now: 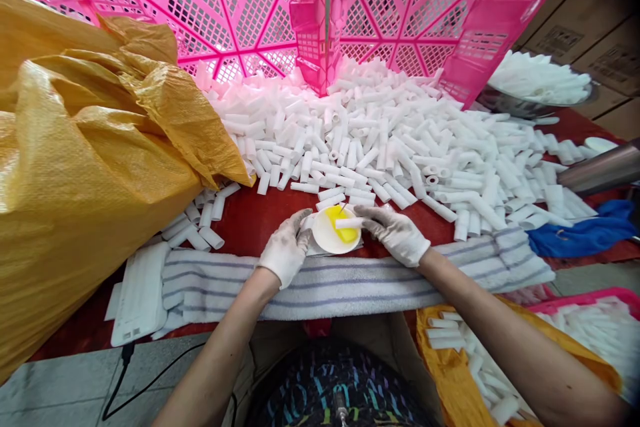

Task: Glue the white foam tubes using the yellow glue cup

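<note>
In the middle of the red tabletop sits a small round white dish point(327, 241) with a yellow patch point(345, 232) inside it and a thin pin-like piece standing up. My right hand point(397, 235), in a whitish glove with greyed fingertips, pinches one end of a short white tube point(349, 223), which lies level over the yellow patch. My left hand point(287, 247), gloved alike, is closed at the dish's left edge. Something white shows at its fingertips, too hidden to name. Just behind the dish lie several loose white tubes point(331, 197).
A big heap of white tubes point(380, 127) spreads before pink crates point(400, 20). At left bulges a yellow woven sack point(90, 167). A striped towel point(350, 283) lines the front edge, beside a white power bank point(143, 293). To the right are a metal bowl point(530, 104) and blue cloth point(583, 230).
</note>
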Available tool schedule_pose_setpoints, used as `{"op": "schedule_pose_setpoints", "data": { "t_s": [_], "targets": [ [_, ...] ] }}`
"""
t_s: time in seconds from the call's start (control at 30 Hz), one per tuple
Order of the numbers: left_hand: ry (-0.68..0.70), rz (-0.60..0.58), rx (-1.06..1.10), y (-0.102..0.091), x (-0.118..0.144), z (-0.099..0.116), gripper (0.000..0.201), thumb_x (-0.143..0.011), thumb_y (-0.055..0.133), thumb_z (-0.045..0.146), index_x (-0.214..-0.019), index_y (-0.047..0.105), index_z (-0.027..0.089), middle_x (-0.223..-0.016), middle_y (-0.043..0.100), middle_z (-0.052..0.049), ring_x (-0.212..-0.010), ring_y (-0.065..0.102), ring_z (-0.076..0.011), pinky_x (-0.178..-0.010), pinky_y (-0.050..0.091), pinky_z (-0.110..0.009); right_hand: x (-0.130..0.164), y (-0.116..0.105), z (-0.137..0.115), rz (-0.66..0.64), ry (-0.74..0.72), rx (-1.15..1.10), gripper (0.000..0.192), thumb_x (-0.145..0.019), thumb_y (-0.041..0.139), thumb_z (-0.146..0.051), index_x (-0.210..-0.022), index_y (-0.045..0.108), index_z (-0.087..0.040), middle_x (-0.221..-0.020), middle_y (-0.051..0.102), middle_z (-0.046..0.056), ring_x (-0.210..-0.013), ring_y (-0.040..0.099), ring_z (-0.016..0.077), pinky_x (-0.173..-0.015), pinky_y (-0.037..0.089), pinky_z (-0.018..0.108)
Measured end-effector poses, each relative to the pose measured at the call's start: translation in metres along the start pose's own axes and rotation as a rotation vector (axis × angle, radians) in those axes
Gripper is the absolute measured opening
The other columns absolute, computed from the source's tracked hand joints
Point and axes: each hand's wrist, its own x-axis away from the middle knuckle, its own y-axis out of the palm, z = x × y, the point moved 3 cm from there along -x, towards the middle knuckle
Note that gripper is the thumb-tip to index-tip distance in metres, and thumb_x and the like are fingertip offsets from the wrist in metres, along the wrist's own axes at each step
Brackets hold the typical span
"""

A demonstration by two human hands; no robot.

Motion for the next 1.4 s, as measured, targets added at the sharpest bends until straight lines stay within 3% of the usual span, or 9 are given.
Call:
{"op": "schedule_pose_setpoints", "data": {
  "t_s": [0.2,0.43,0.63,0.77,0.87,0.97,1.03,1.23,1.4],
  "targets": [
    [0.008,0.025,-0.09,0.002,0.001,0.003,0.041,-0.089,0.045,0.028,-0.13,0.047,0.024,-0.118,0.062,-0.008,-0.11,0.058,-0.0229,-0.097,0.044,-0.039,0.004,0.002,-0.009,0.019,-0.122,-0.045,0.023,-0.078,0.064,-0.041,-0.086,0.067,-0.02,-0.095,0.067,0.005,-0.089,0.065,0.0183,-0.085,0.055,0.035],
    [0.02,0.072,-0.108,0.005,-0.002,-0.003,0.039,-0.09,0.046,0.034,-0.126,0.053,0.02,-0.119,0.062,-0.009,-0.109,0.057,-0.022,-0.097,0.043,-0.036,0.007,0.002,-0.004,-0.029,-0.064,0.066,0.032,-0.084,0.058,-0.037,-0.112,0.063,-0.02,-0.116,0.063,0.007,-0.106,0.061,0.021,-0.099,0.048,0.039],
    [-0.033,0.051,-0.042,0.002,-0.008,-0.007,0.031,-0.085,0.052,0.035,-0.112,0.061,0.021,-0.109,0.067,-0.005,-0.101,0.059,-0.0217,-0.092,0.046,-0.035,0.012,0.006,-0.018,0.041,-0.218,0.073,0.013,-0.076,0.068,-0.029,-0.081,0.064,-0.018,-0.084,0.063,0.005,-0.078,0.062,0.0158,-0.074,0.054,0.032],
    [-0.074,0.113,0.123,-0.001,-0.005,-0.005,0.032,-0.082,0.056,0.034,-0.11,0.061,0.02,-0.108,0.067,-0.004,-0.096,0.062,-0.0183,-0.087,0.049,-0.03,0.021,0.004,-0.028,0.009,-0.248,0.03,0.01,-0.074,0.068,-0.025,-0.072,0.062,-0.017,-0.08,0.056,0.002,-0.071,0.057,0.0112,-0.067,0.05,0.027],
    [-0.017,0.147,0.238,0.0,0.004,0.005,0.032,-0.08,0.059,0.033,-0.108,0.061,0.019,-0.107,0.067,-0.003,-0.095,0.063,-0.0165,-0.088,0.049,-0.028,0.027,-0.003,-0.033,0.048,-0.064,-0.088,0.019,-0.073,0.071,-0.031,-0.082,0.061,-0.017,-0.085,0.058,0.003,-0.073,0.056,0.0109,-0.067,0.049,0.025],
    [0.077,0.091,0.312,0.007,0.014,0.02,0.031,-0.078,0.062,0.029,-0.107,0.062,0.017,-0.106,0.068,-0.004,-0.095,0.063,-0.0154,-0.089,0.049,-0.026,0.031,-0.007,-0.037,0.097,0.195,-0.226,0.033,-0.073,0.069,-0.042,-0.092,0.058,-0.017,-0.08,0.06,0.002,-0.059,0.051,0.0079,-0.053,0.044,0.021],
    [0.118,0.04,0.298,0.012,0.019,0.028,0.028,-0.079,0.062,0.029,-0.104,0.064,0.018,-0.103,0.068,-0.004,-0.094,0.063,-0.0153,-0.088,0.05,-0.026,0.032,-0.007,-0.041,0.081,0.269,-0.267,0.037,-0.074,0.066,-0.047,-0.092,0.058,-0.016,-0.07,0.056,0.0,-0.05,0.043,0.0055,-0.045,0.036,0.019],
    [0.072,-0.086,0.306,0.019,0.028,0.039,0.029,-0.08,0.061,0.034,-0.104,0.067,0.018,-0.098,0.069,-0.004,-0.089,0.064,-0.0163,-0.085,0.05,-0.026,0.033,-0.007,-0.044,0.07,0.376,-0.225,0.043,-0.074,0.062,-0.056,-0.084,0.057,-0.014,-0.057,0.047,-0.003,-0.045,0.037,0.0054,-0.04,0.029,0.018],
    [0.009,-0.194,0.336,0.021,0.032,0.038,0.039,-0.085,0.053,0.042,-0.111,0.064,0.015,-0.089,0.069,-0.005,-0.077,0.062,-0.0156,-0.072,0.049,-0.025,0.034,-0.007,-0.058,0.174,0.287,0.037,0.045,-0.077,0.057,-0.059,-0.075,0.058,-0.014,-0.061,0.052,0.0,-0.053,0.042,0.0076,-0.045,0.034,0.019]
  ]
}}
